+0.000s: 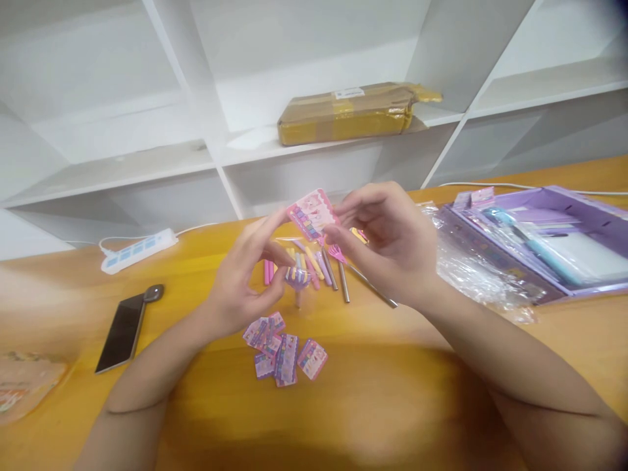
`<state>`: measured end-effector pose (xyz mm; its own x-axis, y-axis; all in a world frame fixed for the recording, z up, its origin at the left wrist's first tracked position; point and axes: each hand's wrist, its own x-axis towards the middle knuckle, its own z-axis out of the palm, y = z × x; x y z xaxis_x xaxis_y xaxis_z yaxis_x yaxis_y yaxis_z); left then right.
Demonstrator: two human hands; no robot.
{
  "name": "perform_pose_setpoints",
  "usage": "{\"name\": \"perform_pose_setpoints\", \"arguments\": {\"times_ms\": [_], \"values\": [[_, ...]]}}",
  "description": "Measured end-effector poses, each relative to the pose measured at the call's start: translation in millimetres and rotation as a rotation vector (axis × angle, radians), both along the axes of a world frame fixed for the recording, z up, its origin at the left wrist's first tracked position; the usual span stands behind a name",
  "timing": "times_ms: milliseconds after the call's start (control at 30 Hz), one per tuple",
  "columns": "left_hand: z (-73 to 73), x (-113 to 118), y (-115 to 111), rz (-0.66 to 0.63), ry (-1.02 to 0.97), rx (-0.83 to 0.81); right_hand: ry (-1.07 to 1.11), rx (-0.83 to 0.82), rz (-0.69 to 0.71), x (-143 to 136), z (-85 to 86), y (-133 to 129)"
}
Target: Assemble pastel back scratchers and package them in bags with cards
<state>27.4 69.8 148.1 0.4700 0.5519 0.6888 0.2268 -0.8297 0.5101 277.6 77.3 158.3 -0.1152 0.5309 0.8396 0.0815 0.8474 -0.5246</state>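
Between thumb and fingers, my right hand [387,242] pinches a pink printed card [311,214] at its right edge. A finger of my left hand [250,275] touches the card's upper left side. My left thumb and another finger close on a small purple and yellow striped item [297,276]. Just below the card hangs a small pink piece [336,253]; what it is fixed to is unclear. Behind my hands lie pastel sticks [318,263] and silver metal rods [344,282]. Nearer me, several small printed cards [286,359] lie in a loose pile.
Clear plastic wrapping [471,268] lies beside an open purple box [579,203] at the right. A black phone [122,333], a small dark object [154,293] and a power strip [140,251] are at the left. A taped carton [343,118] sits on the white shelf [255,147].
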Motion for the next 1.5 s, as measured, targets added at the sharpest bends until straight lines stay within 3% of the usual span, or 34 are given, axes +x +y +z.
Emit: {"name": "perform_pose_setpoints", "arguments": {"times_ms": [267, 633, 800, 1167, 1500], "values": [[-3.1, -0.9, -1.8, -0.009, -0.003, -0.033, -0.071, 0.005, 0.012, 2.6, 5.7, -2.4], [-2.6, -1.1, -3.6, -0.003, 0.009, -0.039, -0.218, 0.213, -0.124, 3.7, 19.8, -13.0], [-3.6, -1.1, -3.9, -0.007, 0.012, -0.02, -0.247, 0.162, -0.093, 7.6, 20.1, -14.1], [-2.3, 0.2, -3.1, -0.021, 0.017, 0.03, -0.189, -0.106, 0.11, 16.5, 14.7, -10.0], [2.8, 0.8, -5.2, -0.047, 0.031, 0.023, -0.232, -0.084, 0.163, 13.0, 23.3, -15.6]]}}
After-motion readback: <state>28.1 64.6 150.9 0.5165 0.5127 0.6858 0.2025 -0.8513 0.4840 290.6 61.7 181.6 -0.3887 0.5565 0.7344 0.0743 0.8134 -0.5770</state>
